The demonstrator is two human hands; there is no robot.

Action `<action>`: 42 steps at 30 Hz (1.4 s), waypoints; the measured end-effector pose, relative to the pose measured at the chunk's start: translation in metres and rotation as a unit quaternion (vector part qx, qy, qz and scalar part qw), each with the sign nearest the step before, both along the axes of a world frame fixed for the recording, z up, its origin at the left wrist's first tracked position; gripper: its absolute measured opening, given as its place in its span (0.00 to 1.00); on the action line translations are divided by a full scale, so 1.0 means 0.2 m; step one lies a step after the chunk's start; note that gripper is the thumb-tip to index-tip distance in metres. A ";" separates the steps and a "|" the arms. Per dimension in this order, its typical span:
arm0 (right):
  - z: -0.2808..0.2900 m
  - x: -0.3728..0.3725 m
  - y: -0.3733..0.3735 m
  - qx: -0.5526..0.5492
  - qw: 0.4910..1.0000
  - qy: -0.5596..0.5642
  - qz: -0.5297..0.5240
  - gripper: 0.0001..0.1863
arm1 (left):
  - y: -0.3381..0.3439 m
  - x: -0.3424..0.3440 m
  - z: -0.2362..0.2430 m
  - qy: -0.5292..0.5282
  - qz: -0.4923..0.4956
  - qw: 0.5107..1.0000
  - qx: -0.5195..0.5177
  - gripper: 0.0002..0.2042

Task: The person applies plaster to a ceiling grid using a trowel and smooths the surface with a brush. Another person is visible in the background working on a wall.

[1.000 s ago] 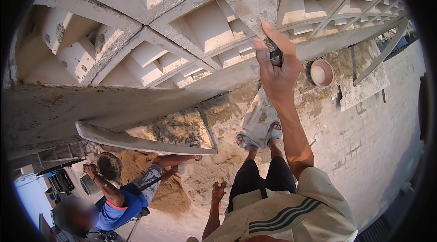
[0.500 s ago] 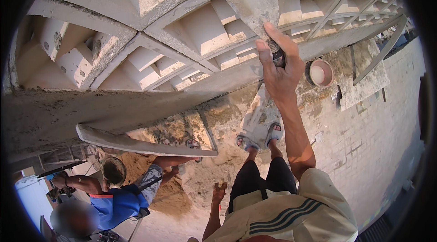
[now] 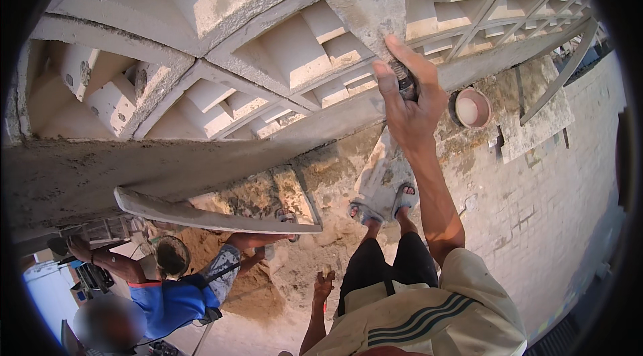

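Note:
My right hand (image 3: 416, 105) is closed around the dark handle of a putty knife (image 3: 372, 11). The tool has a wide, flared blade coated with pale plaster. Thumb and forefinger reach up to the base of the blade, which lies against or just in front of the patterned lattice wall (image 3: 281, 54); whether it touches cannot be told. My left hand (image 3: 323, 284) hangs low beside my dark shorts, its fingers curled. A bit of red shows just below it, but what the fingers hold, if anything, is too small to make out.
A round pinkish bucket (image 3: 473, 108) stands below the wall to the right. A curved slab (image 3: 207, 215) juts out at lower left. Beyond it a co-worker in a blue shirt (image 3: 171, 306) is near a sand heap (image 3: 251, 289) and a round pan (image 3: 172, 255).
My right hand and the putty knife have shifted very slightly left. The co-worker's outstretched arm has moved up toward the wall. My left hand stays about where it was.

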State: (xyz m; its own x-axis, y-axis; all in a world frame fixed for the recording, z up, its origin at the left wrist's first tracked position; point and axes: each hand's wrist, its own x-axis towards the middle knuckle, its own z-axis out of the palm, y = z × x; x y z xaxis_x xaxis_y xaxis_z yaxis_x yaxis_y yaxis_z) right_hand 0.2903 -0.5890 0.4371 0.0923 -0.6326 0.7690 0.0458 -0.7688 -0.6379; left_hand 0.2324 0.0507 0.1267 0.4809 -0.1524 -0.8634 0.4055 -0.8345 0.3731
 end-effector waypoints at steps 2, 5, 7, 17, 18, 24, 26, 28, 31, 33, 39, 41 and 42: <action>0.03 0.05 -0.01 -0.009 0.998 -0.062 0.023 0.22 | -0.01 0.01 0.00 -0.002 -0.004 1.000 0.013 0.27; -0.02 0.00 0.00 0.002 1.000 -0.007 0.014 0.23 | -0.01 -0.04 0.01 -0.039 -0.022 0.999 -0.012 0.28; -0.01 0.01 -0.02 -0.012 0.999 -0.025 0.020 0.23 | 0.00 -0.04 -0.01 -0.039 -0.028 0.999 -0.026 0.20; -0.01 -0.03 -0.02 0.017 0.999 0.017 0.026 0.23 | 0.11 -0.06 -0.13 -0.104 -0.195 0.974 -0.041 0.17; -0.01 -0.03 -0.02 0.013 1.000 0.011 0.025 0.23 | 0.13 -0.06 -0.14 -0.138 -0.202 0.968 -0.061 0.21; -0.05 -0.03 -0.06 0.012 0.998 -0.031 0.061 0.22 | 0.12 -0.05 -0.15 -0.084 -0.147 0.984 -0.063 0.22; -0.02 0.02 -0.08 -0.057 0.997 -0.047 0.012 0.22 | 0.00 -0.06 -0.08 -0.027 -0.062 0.998 -0.010 0.24; -0.04 -0.03 -0.04 0.000 0.999 0.003 0.036 0.22 | -0.07 -0.05 -0.02 0.004 -0.005 0.999 0.036 0.27; -0.04 -0.02 -0.05 0.033 0.997 -0.030 0.061 0.22 | -0.07 -0.04 -0.01 -0.018 -0.021 0.999 0.030 0.31; -0.04 -0.02 -0.04 0.052 0.995 -0.047 0.071 0.22 | -0.07 -0.05 0.01 -0.041 -0.044 0.998 -0.005 0.31; -0.05 -0.07 -0.09 0.010 0.999 -0.013 0.034 0.21 | -0.03 -0.04 -0.03 -0.078 -0.271 0.959 -0.023 0.16; -0.03 -0.02 -0.10 0.000 0.997 -0.070 0.035 0.22 | -0.02 -0.07 -0.04 -0.107 -0.232 0.965 -0.051 0.16; -0.03 -0.04 -0.10 0.014 0.998 -0.054 0.033 0.23 | -0.02 -0.08 -0.05 -0.123 -0.212 0.967 -0.065 0.18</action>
